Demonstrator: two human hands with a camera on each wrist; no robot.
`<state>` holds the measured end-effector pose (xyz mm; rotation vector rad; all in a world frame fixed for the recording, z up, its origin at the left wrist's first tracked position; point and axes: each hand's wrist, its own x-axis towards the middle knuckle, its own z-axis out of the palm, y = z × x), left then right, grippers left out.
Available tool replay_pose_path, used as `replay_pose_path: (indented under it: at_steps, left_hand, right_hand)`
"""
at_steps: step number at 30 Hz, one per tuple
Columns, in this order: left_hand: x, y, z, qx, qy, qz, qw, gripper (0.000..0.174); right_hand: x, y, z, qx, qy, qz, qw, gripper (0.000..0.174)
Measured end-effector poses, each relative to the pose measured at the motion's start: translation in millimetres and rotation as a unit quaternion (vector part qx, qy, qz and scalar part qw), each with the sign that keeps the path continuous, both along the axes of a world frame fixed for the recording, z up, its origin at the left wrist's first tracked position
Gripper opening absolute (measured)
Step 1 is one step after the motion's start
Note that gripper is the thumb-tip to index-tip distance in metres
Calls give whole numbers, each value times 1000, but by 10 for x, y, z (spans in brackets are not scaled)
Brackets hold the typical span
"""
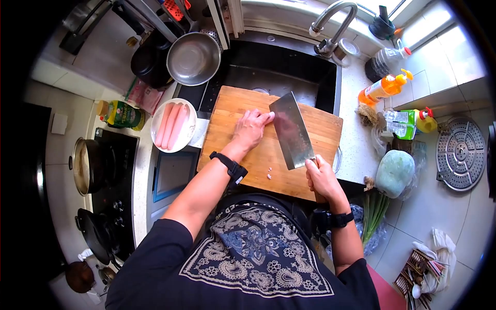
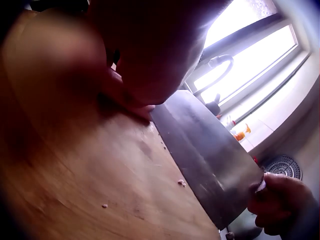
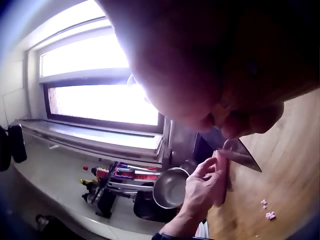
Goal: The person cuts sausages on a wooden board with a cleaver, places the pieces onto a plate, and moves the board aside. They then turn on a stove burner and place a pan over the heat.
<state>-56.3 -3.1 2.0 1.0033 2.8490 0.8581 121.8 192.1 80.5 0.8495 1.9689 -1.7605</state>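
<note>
My left hand (image 1: 250, 129) holds a pink sausage (image 3: 222, 165) down on the wooden cutting board (image 1: 321, 133); most of the sausage is hidden beneath the fingers. In my right hand (image 1: 323, 179) is the handle of a broad cleaver (image 1: 292, 133). Its blade stands right at the left fingertips, by the sausage's end, with its edge close over the board. A few small pink crumbs (image 1: 269, 176) lie on the board nearer to me. On the left, a white plate (image 1: 155, 135) bears several long pink sausages (image 1: 173, 124).
Behind the board is a black sink (image 1: 279, 66) with a curved faucet (image 1: 338, 26). A metal bowl (image 1: 194, 58) sits at the back left. To the right are an orange soap bottle (image 1: 382, 89) and a pale green melon (image 1: 395, 173). Pots (image 1: 85, 166) stand on the stove at left.
</note>
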Motion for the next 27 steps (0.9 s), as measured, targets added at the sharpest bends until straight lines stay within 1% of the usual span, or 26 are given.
replay_pose_path:
  at_steps: [5,8,12,13,14,17,19,22,26,27]
  left_hand:
    - [-27,-20,22,-13,-12,-3,1000,28]
    - [-46,-24,-138,12,21,8,1000,27]
    - [-32,-9,-95,17,18,8,1000,26]
    - [-17,-9,-54,21,13,6,1000,27]
    - [-7,-12,-17,24,8,6,1000,27]
    - [-6,-23,14,29,1,-1,1000,28]
    - [-19,-26,-51,25,6,4,1000,27]
    - [-41,-30,-61,19,-6,-2,1000,27]
    - [-16,-67,-34,21,-19,0,1000,29]
    - [-18,-72,-45,20,-18,2,1000,30]
  right_hand:
    - [23,58,-40,-8,23,-23,999,24]
    - [14,45,16,-12,63,-81,995,23]
    - [2,85,-11,15,50,-44,998,22]
    - [0,58,6,22,23,-29,999,23]
    - [10,34,-54,54,3,-12,998,25]
    - [12,-47,-85,78,22,-7,997,26]
    - [4,-40,-92,88,25,2,996,25]
    - [2,38,-30,2,19,-33,999,23]
    - [81,44,-1,-3,63,-78,995,23]
    - [97,42,21,-14,72,-111,991,21]
